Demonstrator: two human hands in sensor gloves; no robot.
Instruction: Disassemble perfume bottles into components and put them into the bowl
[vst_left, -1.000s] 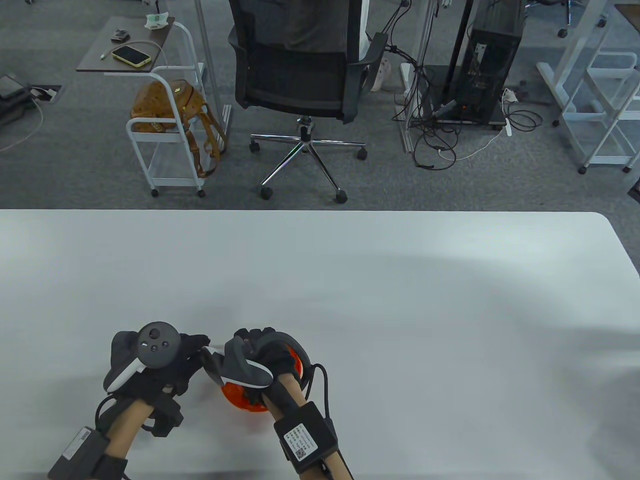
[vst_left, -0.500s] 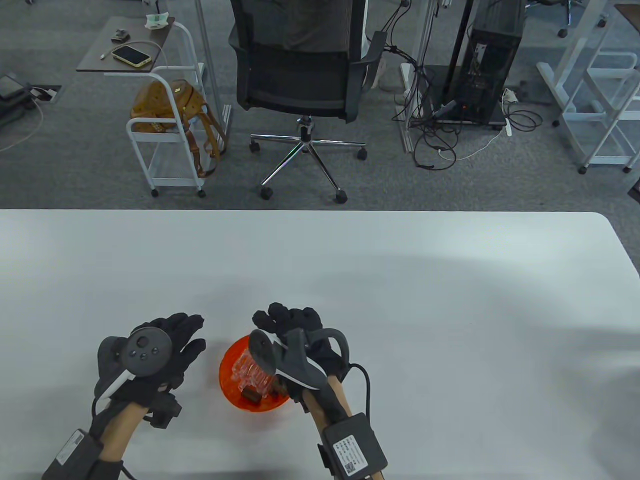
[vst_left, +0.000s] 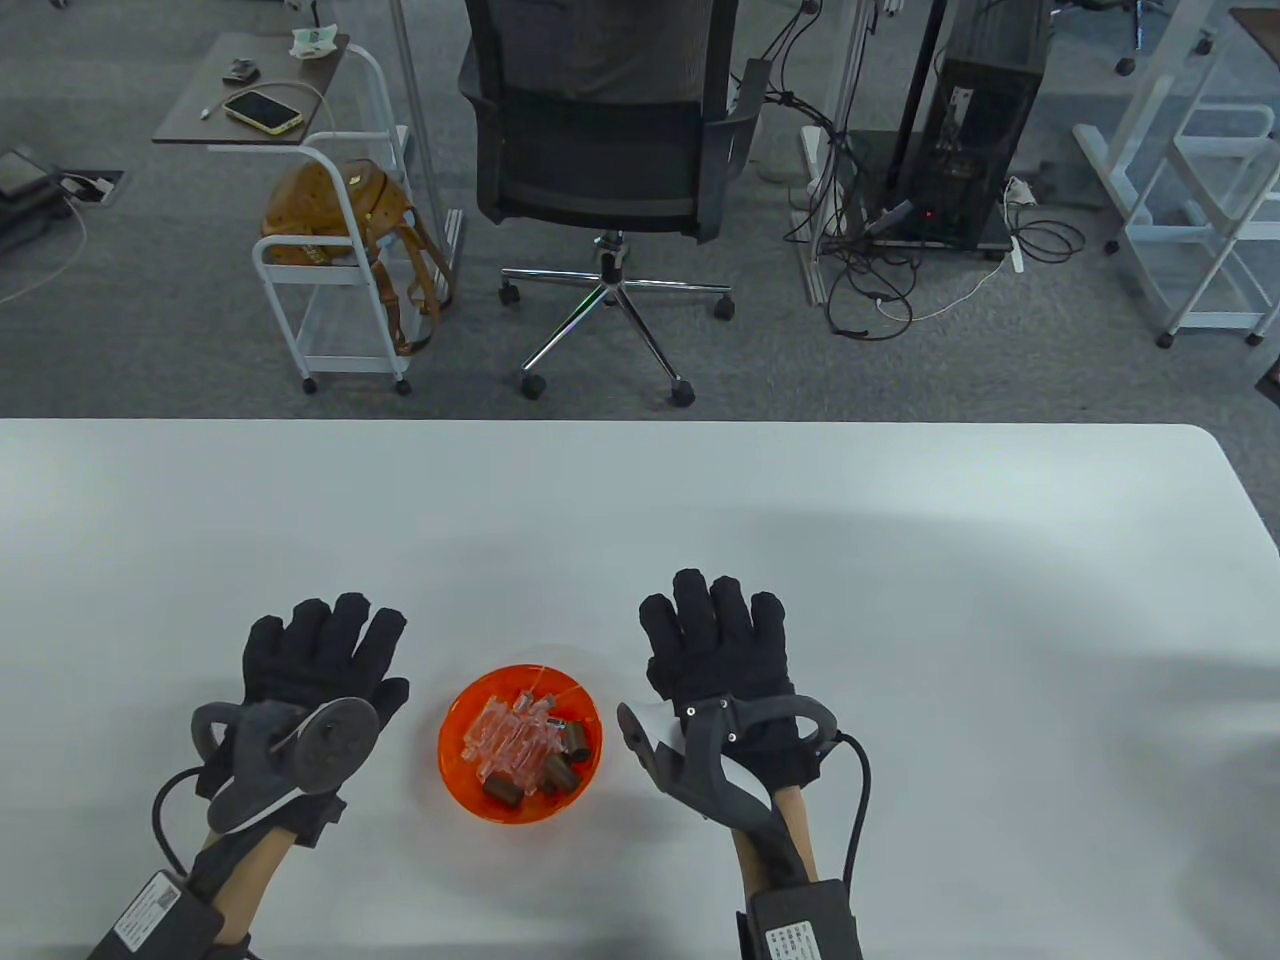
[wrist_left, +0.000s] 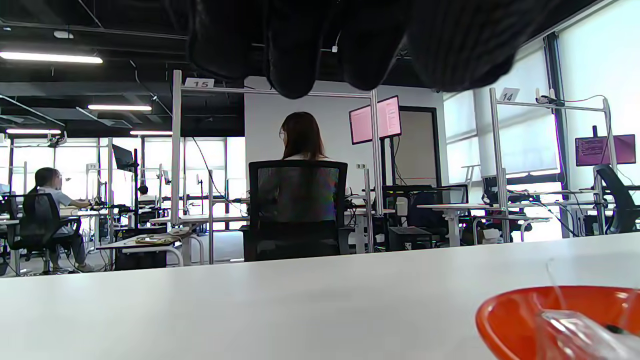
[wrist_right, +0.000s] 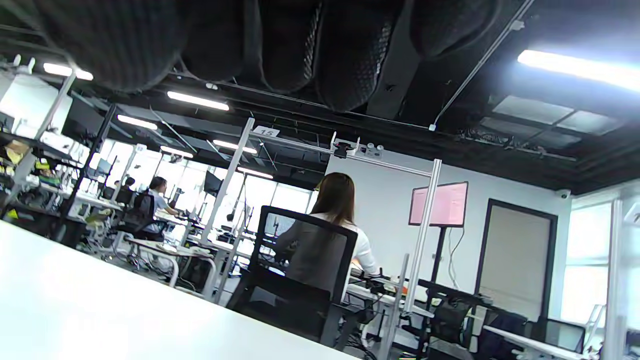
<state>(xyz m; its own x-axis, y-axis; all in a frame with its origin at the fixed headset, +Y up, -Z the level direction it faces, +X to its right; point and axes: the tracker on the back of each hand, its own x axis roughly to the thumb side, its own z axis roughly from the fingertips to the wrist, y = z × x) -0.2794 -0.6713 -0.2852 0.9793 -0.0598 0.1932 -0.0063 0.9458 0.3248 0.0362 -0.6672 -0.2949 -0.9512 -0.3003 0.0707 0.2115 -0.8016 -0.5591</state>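
Now, from above the table, the left hand (vst_left: 318, 655) lies flat, fingers straight and spread a little, holding nothing. The right hand (vst_left: 722, 650) lies the same way, palm down on the white table (vst_left: 900, 620), fingers stretched forward and empty. Between the two hands, closer to the left one, sits one orange bowl (vst_left: 470, 775). Clear bottle pieces (vst_left: 505, 740) are piled in it with about three brown caps (vst_left: 557, 770); the clear pieces overlap too much to count.

From the left wrist, four dark fingertips (wrist_left: 295, 60) hang straight from the top, and the bowl's rim (wrist_left: 505, 312) shows at lower right.

From the right wrist, gloved fingertips (wrist_right: 345, 65) hang loose above the table (wrist_right: 75, 305), gripping nothing.
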